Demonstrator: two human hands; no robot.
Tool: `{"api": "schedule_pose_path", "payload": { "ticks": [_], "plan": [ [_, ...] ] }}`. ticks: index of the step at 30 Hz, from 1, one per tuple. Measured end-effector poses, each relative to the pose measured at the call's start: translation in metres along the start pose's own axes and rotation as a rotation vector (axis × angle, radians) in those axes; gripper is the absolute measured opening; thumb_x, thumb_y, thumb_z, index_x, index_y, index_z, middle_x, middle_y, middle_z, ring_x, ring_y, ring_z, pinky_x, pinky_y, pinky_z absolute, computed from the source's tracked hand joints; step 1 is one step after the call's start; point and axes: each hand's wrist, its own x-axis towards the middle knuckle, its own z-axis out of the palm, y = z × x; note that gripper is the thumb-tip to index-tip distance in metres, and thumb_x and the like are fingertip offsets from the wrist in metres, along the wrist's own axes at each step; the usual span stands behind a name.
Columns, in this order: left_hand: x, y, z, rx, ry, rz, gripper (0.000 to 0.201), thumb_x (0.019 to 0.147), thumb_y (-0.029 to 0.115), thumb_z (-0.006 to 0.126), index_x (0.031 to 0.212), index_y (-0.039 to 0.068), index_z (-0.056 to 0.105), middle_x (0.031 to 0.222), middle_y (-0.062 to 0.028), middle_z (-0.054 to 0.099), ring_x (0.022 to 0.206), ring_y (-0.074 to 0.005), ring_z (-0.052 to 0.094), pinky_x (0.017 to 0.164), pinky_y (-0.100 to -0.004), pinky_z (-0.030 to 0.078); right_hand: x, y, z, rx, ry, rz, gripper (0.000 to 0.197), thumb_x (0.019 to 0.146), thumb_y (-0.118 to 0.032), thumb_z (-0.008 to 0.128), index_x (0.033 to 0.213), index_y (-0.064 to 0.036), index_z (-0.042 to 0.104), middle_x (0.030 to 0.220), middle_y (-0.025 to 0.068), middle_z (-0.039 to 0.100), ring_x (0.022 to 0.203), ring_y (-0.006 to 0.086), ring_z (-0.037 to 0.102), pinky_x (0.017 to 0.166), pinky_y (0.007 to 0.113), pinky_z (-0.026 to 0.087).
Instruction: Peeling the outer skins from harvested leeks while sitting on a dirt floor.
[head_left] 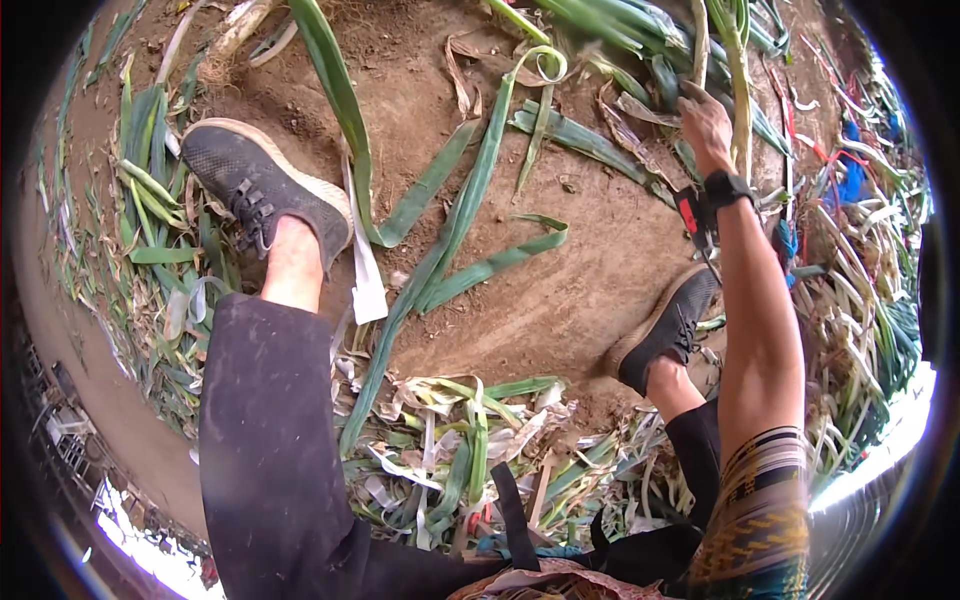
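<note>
My right hand (706,126) reaches to the upper right, its fingers curled at the lower end of a thin pale leek stalk (701,45). Another leek, with a yellowish stem (739,85), runs down just right of the hand. Beyond the fingers lies a bundle of green leek leaves (625,30), blurred in part. The fingertips are partly hidden, so the exact grip is hard to see. My left hand is out of view.
Long cut leek leaves (470,200) lie on brown soil between my shoes. Trimmed scraps (480,430) are heaped below me. More leaves (150,190) lie at left. A pile of leeks (860,300) with red and blue ties is at right.
</note>
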Motion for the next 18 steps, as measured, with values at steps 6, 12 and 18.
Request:
{"api": "schedule_pose_path", "payload": {
  "ticks": [6, 12, 18],
  "plan": [
    [0.014, -0.014, 0.017, -0.070, -0.048, 0.093, 0.032, 0.082, 0.026, 0.057, 0.106, 0.004, 0.058, 0.094, -0.0078, 0.061, 0.080, -0.0205, 0.059, 0.070, -0.0330, 0.049, -0.144, -0.026, 0.016, 0.499, -0.107, -0.072, 0.025, 0.082, -0.012, 0.057, 0.106, -0.0044, 0.059, 0.073, 0.0080, 0.061, 0.060, 0.0153, 0.057, 0.051, 0.027, 0.047],
    [0.037, -0.039, 0.022, -0.127, -0.075, 0.221, 0.033, 0.082, 0.026, 0.057, 0.106, 0.004, 0.058, 0.095, -0.0084, 0.062, 0.080, -0.0211, 0.059, 0.071, -0.0333, 0.049, -0.359, -0.054, -0.006, 0.834, -0.825, 0.019, 0.052, 0.082, -0.014, 0.060, 0.126, 0.0051, 0.039, 0.078, 0.0063, 0.059, 0.069, 0.0145, 0.059, 0.064, 0.027, 0.048],
    [0.045, -0.022, -0.046, 0.109, 0.201, 0.620, 0.042, 0.077, 0.019, 0.065, 0.114, 0.003, 0.056, 0.095, -0.0080, 0.062, 0.081, -0.0186, 0.058, 0.074, -0.0321, 0.048, -0.440, -0.114, -0.129, 1.011, -0.599, -0.064, 0.031, 0.082, -0.014, 0.059, 0.112, -0.0060, 0.054, 0.079, 0.0037, 0.056, 0.071, 0.0116, 0.057, 0.063, 0.024, 0.046]
  ]
}}
